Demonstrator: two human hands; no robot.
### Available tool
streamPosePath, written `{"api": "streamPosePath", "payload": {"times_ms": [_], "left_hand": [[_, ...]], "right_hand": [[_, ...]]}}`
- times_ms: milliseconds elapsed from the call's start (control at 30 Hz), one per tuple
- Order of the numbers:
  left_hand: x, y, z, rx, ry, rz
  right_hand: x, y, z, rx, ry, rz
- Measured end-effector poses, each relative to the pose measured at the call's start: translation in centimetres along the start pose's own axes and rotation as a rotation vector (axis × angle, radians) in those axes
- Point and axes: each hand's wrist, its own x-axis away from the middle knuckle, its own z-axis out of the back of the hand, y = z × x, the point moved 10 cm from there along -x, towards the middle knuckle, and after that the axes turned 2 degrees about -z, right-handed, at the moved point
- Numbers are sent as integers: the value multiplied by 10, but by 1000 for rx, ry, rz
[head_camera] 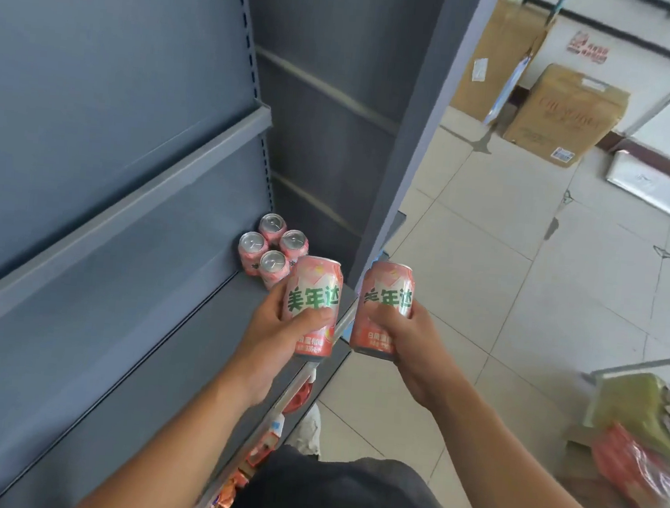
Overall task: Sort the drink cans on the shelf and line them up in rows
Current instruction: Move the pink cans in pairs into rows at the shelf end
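Several pink drink cans (pixel 271 248) stand upright in a tight cluster at the far right end of the grey shelf (pixel 125 316), against its side panel. My left hand (pixel 278 326) grips one pink can (pixel 316 288) with green lettering, held upright just above the shelf's front edge, in front of the cluster. My right hand (pixel 403 336) grips a second matching pink can (pixel 388 295), held upright past the shelf's front edge, over the floor.
Another grey shelf (pixel 118 72) hangs above. The grey end panel (pixel 410 118) closes the shelf on the right. Snack packets (pixel 263 450) sit on a lower shelf. Cardboard boxes (pixel 560 111) stand on the tiled floor behind; a rack of packets (pixel 641 442) is at right.
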Motion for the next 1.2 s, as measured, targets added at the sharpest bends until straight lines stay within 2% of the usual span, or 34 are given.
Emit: {"api": "streamPosePath", "payload": {"times_ms": [267, 433, 633, 700, 867, 1200], "left_hand": [[-38, 10, 54, 73, 36, 7], [-45, -9, 80, 108, 179, 40], [-54, -41, 105, 103, 343, 122], [-58, -48, 108, 100, 364, 144], [-75, -64, 113, 96, 495, 191], [-110, -101, 111, -59, 742, 204]], "right_hand": [[-53, -8, -49, 148, -101, -85], [-82, -6, -81, 181, -228, -148], [-123, 2, -112, 336, -340, -210], [-135, 3, -110, 373, -317, -197], [-173, 6, -108, 501, -387, -218], [-232, 25, -81, 769, -386, -262]]}}
